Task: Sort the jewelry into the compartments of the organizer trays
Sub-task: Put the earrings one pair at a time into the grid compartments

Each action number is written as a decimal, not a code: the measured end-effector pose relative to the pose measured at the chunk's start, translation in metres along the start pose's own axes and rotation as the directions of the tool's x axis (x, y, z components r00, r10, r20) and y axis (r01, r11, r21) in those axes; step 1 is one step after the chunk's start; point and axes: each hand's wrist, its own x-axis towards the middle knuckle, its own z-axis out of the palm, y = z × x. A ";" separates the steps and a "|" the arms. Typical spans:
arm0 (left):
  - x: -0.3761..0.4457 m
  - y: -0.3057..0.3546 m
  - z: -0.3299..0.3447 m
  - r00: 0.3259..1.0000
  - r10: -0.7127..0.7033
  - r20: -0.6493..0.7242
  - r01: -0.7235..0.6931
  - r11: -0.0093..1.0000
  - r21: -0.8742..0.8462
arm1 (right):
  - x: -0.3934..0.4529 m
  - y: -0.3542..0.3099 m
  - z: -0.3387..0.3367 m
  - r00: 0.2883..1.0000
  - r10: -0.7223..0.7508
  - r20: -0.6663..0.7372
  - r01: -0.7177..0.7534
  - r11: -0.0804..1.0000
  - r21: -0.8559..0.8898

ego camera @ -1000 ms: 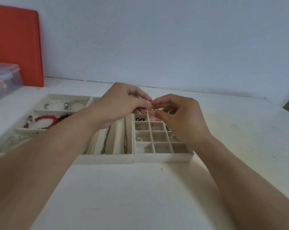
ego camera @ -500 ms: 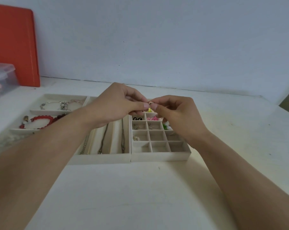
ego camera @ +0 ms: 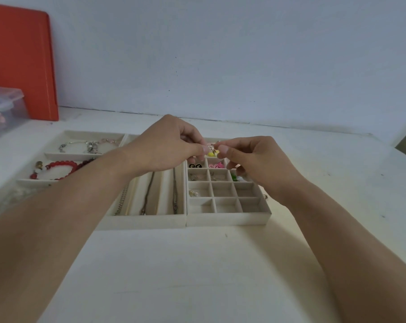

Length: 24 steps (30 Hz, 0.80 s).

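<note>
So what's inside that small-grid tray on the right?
The grid tray holds black studs, a pink piece, small rings; the right hand covers the far-right cells.

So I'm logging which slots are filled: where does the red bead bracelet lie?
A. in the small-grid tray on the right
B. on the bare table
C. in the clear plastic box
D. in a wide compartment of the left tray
D: the red bead bracelet lies in a wide compartment of the left tray.

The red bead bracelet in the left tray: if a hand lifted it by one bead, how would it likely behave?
The red bead bracelet would probably sag into a drooping loop, since it is a string of separate round beads lying in a loose curve. It looks light for its size. Its glossy beads might slip in a pinch, and the charm at one end would likely dangle.
</note>
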 end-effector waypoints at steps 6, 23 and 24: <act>0.000 0.000 -0.002 1.000 -0.013 -0.004 0.013 1.000 0.025 | -0.001 0.000 -0.004 1.000 -0.023 -0.016 0.023 0.999 -0.027; 0.000 -0.001 -0.003 0.992 0.037 0.119 -0.048 0.995 0.087 | -0.004 -0.001 -0.002 0.997 -0.037 0.071 0.037 0.999 -0.007; -0.001 -0.001 -0.004 0.989 0.032 0.141 -0.046 0.994 0.096 | -0.004 -0.002 -0.002 0.995 -0.032 0.091 0.035 0.999 -0.023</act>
